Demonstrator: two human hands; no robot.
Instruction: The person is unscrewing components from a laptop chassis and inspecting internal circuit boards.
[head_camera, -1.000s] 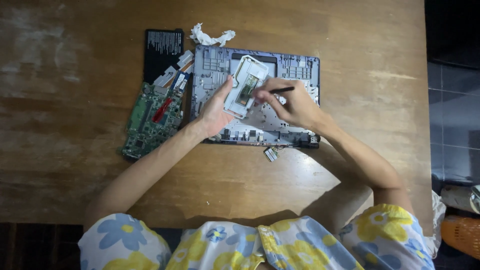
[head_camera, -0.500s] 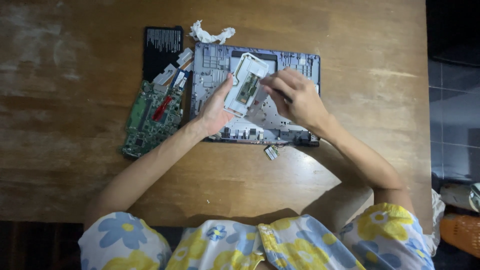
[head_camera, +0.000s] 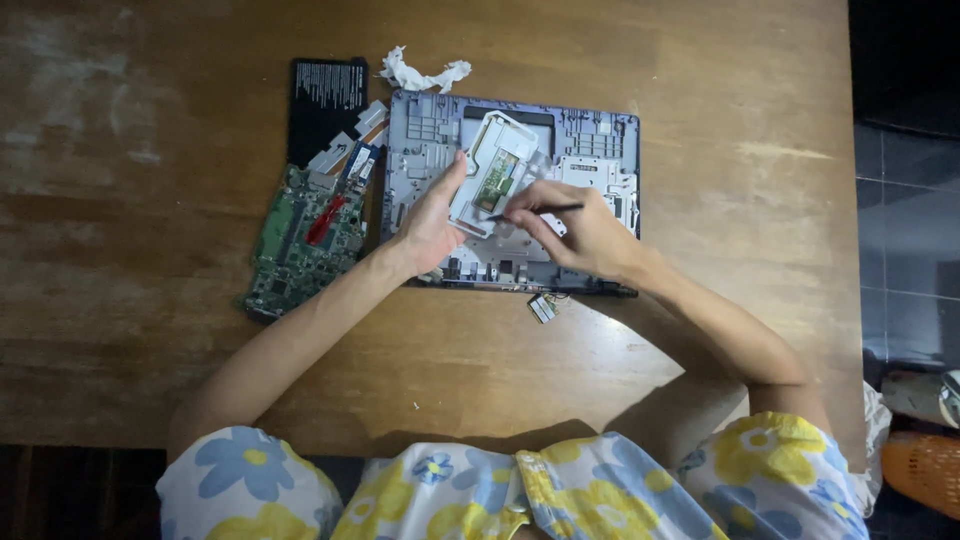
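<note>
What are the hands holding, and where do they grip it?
The right hand pinches a thin black tool near its middle, tip on the white panel. The left hand steadies that panel by its left edge.

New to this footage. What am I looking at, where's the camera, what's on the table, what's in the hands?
There is no machine here: a person works with two bare hands. The single picture comes from a camera on their head, looking straight down.

On the wooden table lies an opened laptop shell. To its left sit a green circuit board with a red-handled tool on it, and a black battery pack. Crumpled white paper lies above the shell.

The left hand steadies a white plate-like part over the shell. The right hand holds a thin dark tool, its tip against that part.
</note>
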